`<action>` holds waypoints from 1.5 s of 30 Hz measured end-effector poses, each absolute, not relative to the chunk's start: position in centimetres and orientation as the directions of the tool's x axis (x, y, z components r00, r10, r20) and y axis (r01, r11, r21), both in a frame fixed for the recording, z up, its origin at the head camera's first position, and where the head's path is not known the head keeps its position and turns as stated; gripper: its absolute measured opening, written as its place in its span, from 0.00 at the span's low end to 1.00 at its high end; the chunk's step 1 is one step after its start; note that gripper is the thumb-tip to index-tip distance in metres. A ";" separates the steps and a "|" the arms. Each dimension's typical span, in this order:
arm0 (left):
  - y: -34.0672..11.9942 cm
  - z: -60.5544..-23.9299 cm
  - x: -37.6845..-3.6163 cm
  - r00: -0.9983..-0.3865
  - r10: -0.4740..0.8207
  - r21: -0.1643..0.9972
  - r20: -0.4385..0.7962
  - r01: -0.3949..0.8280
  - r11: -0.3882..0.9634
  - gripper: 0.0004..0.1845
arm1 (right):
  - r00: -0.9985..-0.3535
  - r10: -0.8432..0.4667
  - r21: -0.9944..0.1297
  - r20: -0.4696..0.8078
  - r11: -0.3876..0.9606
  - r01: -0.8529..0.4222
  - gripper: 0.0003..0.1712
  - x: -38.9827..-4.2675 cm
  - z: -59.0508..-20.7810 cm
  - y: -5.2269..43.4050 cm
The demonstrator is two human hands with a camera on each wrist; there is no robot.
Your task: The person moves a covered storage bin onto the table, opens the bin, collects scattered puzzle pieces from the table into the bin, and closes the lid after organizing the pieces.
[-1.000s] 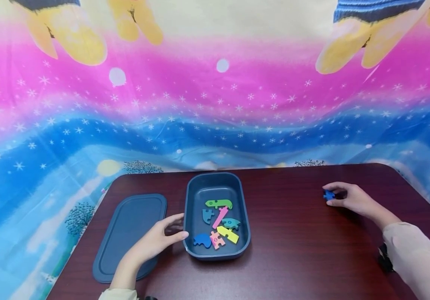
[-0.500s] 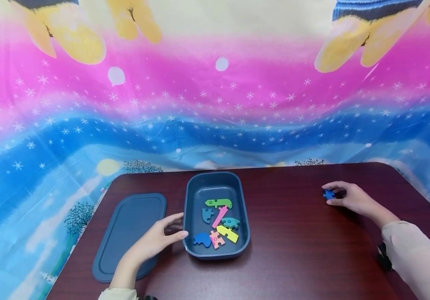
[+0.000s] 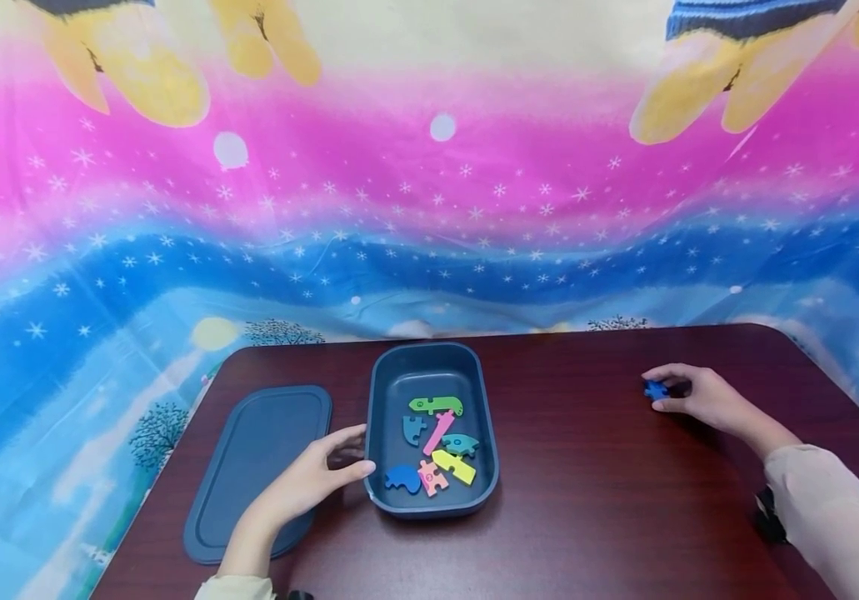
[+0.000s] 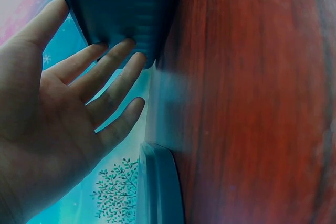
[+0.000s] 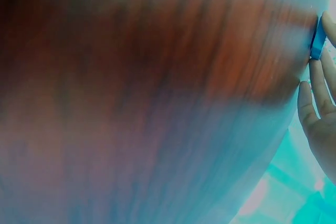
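Observation:
Between thumb and fingers, my right hand [image 3: 706, 398] pinches a small blue puzzle piece [image 3: 655, 390] at the right side of the table. The right wrist view shows the blue puzzle piece [image 5: 317, 41] edge-on at the fingertips. My left hand [image 3: 312, 477] touches the left wall of a dark blue-grey box [image 3: 494, 475]. In the left wrist view its fingers [image 4: 118, 85] are extended and spread along the box's outer side, the thumb at the rim. Inside the box lie several puzzle pieces, among them a green piece [image 3: 436, 406], a yellow piece [image 3: 455, 467] and a pink piece [image 3: 439, 432].
The box's lid [image 3: 228, 467] lies flat to its left, partly under the left forearm. A dark red-brown wooden table [image 3: 571, 500] carries everything. A printed curtain [image 3: 399, 208] hangs behind the table's far edge.

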State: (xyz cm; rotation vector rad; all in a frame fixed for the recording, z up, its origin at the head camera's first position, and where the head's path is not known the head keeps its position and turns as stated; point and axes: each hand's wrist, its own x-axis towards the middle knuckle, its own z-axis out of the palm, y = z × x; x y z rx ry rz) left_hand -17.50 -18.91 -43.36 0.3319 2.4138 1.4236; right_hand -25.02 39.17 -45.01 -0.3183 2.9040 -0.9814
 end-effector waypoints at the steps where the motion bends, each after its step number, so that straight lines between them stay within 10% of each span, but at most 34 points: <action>1: -18.9 -43.4 -17.5 -0.922 0.355 0.878 -0.155 0.037 0.477 0.34 | -0.977 -0.213 -0.606 0.007 0.776 -0.173 0.26 -25.0 -45.0 39.2; 45: -18.9 -43.0 -17.6 -0.917 0.380 0.890 -0.121 0.069 0.451 0.34 | -0.923 -0.329 -0.587 0.197 0.715 -0.380 0.22 -22.1 -43.1 34.6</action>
